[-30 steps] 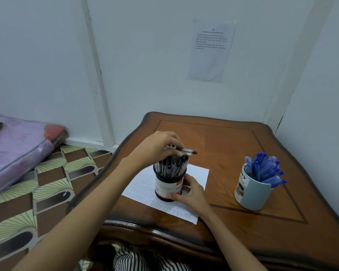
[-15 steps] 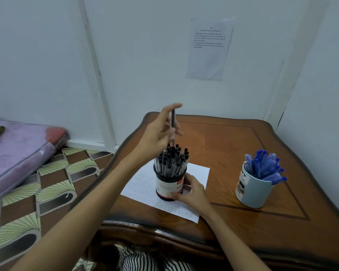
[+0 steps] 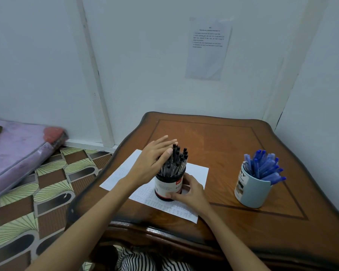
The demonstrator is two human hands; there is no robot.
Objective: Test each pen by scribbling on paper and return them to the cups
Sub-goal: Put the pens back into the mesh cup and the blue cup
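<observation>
Noted right hand (image 3: 190,194) gripping black-and-white cylindrical cup (image 3: 165,186) of black pens (image 3: 176,163), standing on white paper sheet (image 3: 121,173) toward front-left corner of brown wooden surface (image 3: 223,137). Noted left hand (image 3: 151,165) flat against pen tops, grasping nothing. Advise pinching one pen, lifting straight, bracing cup.

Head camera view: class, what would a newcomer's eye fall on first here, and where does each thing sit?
Two hands meet at the middle of the wooden table: the left hand lays straight fingers against a bunch of black pens, while the right hand grips their black cup, which stands on a sheet of paper. Off to the right, apart from both hands, a pale blue mug bristles with blue pens.
</observation>
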